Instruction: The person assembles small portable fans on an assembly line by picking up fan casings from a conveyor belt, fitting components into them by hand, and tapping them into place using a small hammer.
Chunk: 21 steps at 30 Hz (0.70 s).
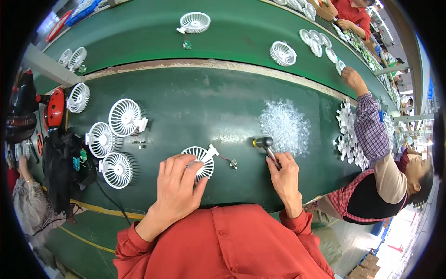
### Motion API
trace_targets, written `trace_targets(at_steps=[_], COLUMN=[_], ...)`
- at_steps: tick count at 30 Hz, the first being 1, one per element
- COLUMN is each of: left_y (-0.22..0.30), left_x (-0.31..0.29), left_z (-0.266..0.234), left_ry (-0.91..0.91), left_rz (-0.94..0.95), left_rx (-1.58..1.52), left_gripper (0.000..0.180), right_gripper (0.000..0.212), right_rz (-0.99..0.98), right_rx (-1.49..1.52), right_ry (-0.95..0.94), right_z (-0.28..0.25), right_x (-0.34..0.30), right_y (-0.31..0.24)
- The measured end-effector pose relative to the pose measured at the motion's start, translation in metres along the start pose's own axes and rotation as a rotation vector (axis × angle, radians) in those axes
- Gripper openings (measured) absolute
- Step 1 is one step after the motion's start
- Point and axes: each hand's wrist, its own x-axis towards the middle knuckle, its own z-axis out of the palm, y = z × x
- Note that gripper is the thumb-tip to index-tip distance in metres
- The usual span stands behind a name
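Observation:
My left hand [175, 186] lies over a round white fan grille [206, 166] on the green work table, fingers curled across it and holding it down. A thin wire runs from this grille to a small circuit board [233, 163] on its right. In my right hand [285, 179] is the handle of a small hammer [265, 142] with a dark head and one yellow end. The hammer head is just above or on the table, beside a pile of small clear plastic pieces [284, 124]. My left palm hides part of the grille.
Three more white fan grilles [117, 170] sit at the left, near a red spotted object [55, 110]. A green conveyor belt [237, 30] carrying grilles runs along the far side. White plastic parts [347, 135] lie at the right, where a co-worker's arm [370, 123] reaches toward the belt.

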Motion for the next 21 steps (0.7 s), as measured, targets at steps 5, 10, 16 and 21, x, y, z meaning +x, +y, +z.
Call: trace_targets(at_steps=[5, 10, 16, 21], left_y=[0.006, 0.004, -0.003, 0.005], left_x=[0.004, 0.006, 0.009, 0.014], left_z=[-0.001, 0.009, 0.008, 0.003], left_ry=[-0.037, -0.108, 0.005, -0.014], left_rz=[-0.071, -0.142, -0.119, -0.075], left_rx=[0.147, 0.261, -0.02, -0.229], left_gripper=[0.063, 0.08, 0.076, 0.078], right_gripper=[0.012, 0.011, 0.01, 0.019], right_rz=[-0.033, 0.109, 0.569, 0.605], right_rx=[0.023, 0.288, 1.187, 1.383], right_ry=[0.035, 0.028, -0.524, -0.708], right_z=[0.005, 0.011, -0.003, 0.013], right_x=[0.006, 0.021, 0.043, 0.049], right_y=[-0.006, -0.016, -0.058, -0.054])
